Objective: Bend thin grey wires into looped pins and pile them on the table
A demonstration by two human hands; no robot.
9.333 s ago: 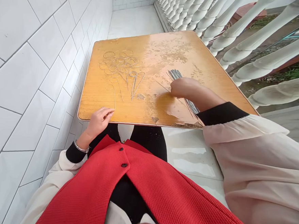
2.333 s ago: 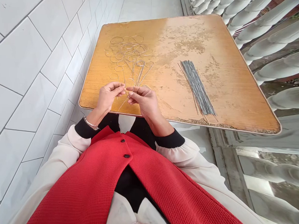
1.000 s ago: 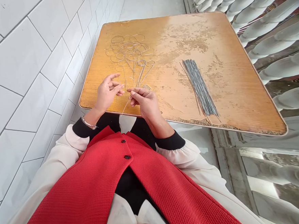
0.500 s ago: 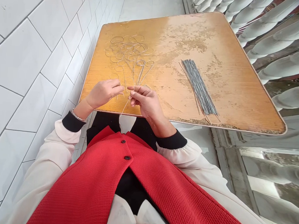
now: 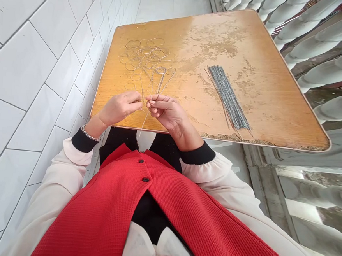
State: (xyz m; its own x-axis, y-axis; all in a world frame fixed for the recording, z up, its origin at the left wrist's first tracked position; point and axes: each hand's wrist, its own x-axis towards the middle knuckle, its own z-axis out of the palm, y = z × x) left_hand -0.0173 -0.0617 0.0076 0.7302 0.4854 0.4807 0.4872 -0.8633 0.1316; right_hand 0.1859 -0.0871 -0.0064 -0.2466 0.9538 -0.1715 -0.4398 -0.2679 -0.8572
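Note:
A thin wire (image 5: 143, 125) is pinched between the thumb and fingers of my right hand (image 5: 168, 110), its lower end hanging past the table's near edge. My left hand (image 5: 122, 107) is close beside it, fingers curled together; whether they grip the wire's other part is hidden. Beyond both hands lies a loose heap of looped wires (image 5: 148, 56), each bent round at one end. A bundle of straight grey wires (image 5: 228, 97) rests on the table to the right, a few strands lying slightly apart along its left side.
The worn wooden table (image 5: 278, 100) has peeling patches and a chipped near edge. A white tiled wall (image 5: 45, 76) runs close along the left. White balusters (image 5: 320, 41) line the right side.
My hands have drawn slightly closer together, with my right hand still pinching the wire. The heap and the bundle lie as before; the view has shifted a little.

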